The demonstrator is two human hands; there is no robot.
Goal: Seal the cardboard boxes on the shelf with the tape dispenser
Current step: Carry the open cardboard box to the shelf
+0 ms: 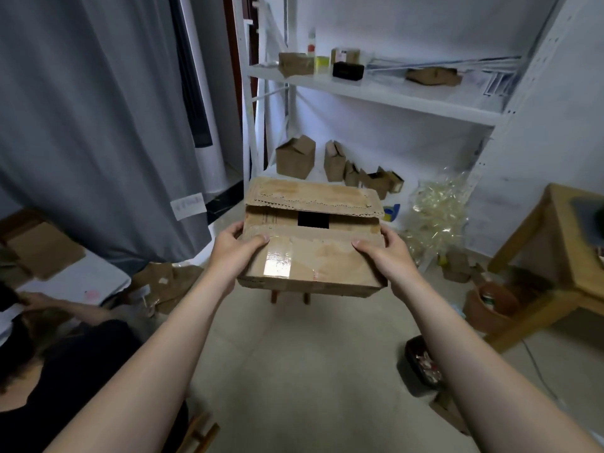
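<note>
I hold a flat cardboard box out in front of me above the floor. My left hand grips its left edge, thumb on top beside a shiny strip of clear tape. My right hand grips the right edge the same way. The far flap stands partly raised, leaving a gap. A blue and yellow tape dispenser lies on the lower shelf just behind the box. Several small open cardboard boxes stand on that white shelf.
More boxes and a black case sit on the upper shelf. Crumpled clear tape is heaped at the shelf's right. A wooden stool stands at right, a grey curtain at left. Another person sits low at left.
</note>
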